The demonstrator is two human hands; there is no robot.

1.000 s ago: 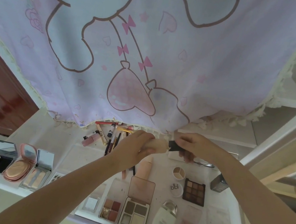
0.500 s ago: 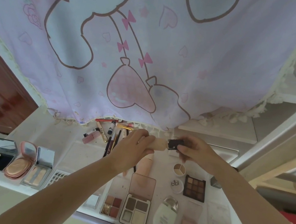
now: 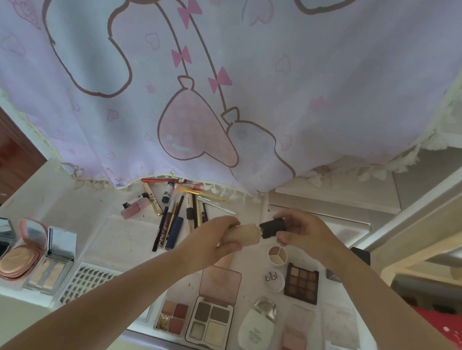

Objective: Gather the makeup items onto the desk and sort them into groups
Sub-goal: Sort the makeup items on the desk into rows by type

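Left hand wraps the beige tube; right hand pinches its black cap. Twist squarely, then lay it near the desk's back edge.

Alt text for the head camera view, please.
Two bare hands hold a beige tube above a desk: left hand on the body, right hand on its black cap. Palettes, compacts and pencils lie sorted below.

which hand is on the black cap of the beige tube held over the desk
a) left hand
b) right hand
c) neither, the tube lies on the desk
b) The right hand pinches the black cap, while the left hand wraps the beige tube.
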